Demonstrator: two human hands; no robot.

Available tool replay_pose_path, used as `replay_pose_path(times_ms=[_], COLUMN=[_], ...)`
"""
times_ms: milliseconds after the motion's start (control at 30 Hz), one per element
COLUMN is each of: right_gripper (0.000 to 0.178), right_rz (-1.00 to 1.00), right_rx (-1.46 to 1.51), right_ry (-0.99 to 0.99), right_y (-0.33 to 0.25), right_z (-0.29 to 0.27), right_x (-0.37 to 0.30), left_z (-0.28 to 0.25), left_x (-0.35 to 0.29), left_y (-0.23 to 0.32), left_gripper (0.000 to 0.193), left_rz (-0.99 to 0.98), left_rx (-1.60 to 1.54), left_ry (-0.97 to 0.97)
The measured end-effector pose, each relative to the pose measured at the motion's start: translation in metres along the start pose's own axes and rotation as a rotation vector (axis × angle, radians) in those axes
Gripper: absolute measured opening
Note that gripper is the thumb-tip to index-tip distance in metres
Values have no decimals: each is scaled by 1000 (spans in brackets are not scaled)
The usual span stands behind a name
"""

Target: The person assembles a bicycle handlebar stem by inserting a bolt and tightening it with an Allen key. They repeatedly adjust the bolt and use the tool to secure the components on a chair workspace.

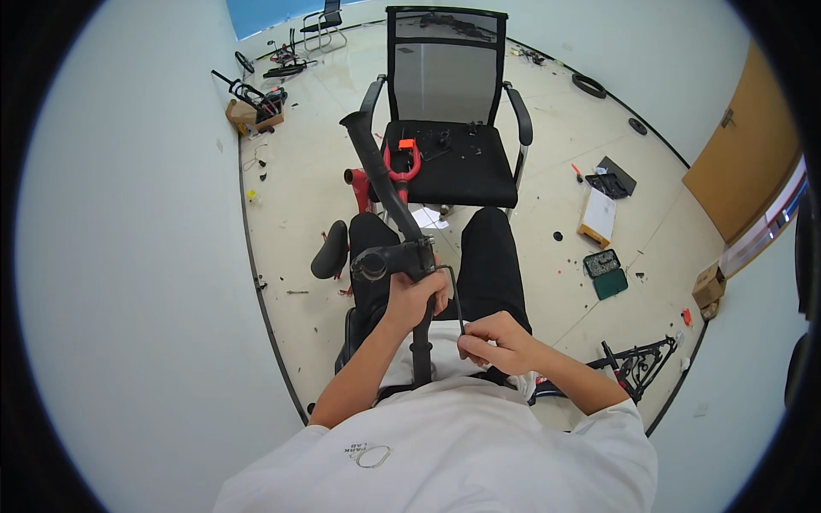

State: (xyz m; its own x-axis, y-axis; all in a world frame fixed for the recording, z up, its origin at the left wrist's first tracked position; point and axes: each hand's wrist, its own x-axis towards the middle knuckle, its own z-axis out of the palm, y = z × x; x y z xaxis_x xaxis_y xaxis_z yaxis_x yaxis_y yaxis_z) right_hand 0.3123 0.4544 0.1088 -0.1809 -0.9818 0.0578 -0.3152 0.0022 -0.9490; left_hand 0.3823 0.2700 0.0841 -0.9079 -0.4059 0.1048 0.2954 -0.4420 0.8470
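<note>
A black bicycle handlebar (380,175) slants from above my knees down to my lap, with a black stem (385,261) clamped around its middle. My left hand (412,299) is wrapped round the bar just below the stem clamp. In the fingers of my right hand (496,342) is the long arm of a black L-shaped hex key (456,299). The key's short bent end reaches the stem clamp beside my left fingers; whether it sits in a bolt cannot be made out. The stem's open round end points left.
Ahead stands a black mesh chair (449,158) with small parts on its seat. A red fork (402,167) and red frame tube (359,188) lean there. Left of my knee is a bicycle saddle (330,250). On the right floor lie a green case (605,274), white box (598,215) and black frame (641,363).
</note>
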Motion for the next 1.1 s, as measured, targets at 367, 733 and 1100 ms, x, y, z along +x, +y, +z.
replay_pose_path(times_ms=[367, 733, 1100], right_gripper=[18, 25, 26], right_rz=[26, 92, 43], right_rx=[56, 247, 381], right_ry=[8, 113, 139], right_y=[17, 14, 28], right_z=[-5, -1, 15], right_x=[12, 16, 11], left_z=[-5, -5, -1], left_x=[4, 5, 5], left_y=[0, -3, -6], left_gripper=[6, 7, 4], left_rz=[-12, -7, -1], left_rx=[-17, -28, 15], left_ry=[-23, -30, -38])
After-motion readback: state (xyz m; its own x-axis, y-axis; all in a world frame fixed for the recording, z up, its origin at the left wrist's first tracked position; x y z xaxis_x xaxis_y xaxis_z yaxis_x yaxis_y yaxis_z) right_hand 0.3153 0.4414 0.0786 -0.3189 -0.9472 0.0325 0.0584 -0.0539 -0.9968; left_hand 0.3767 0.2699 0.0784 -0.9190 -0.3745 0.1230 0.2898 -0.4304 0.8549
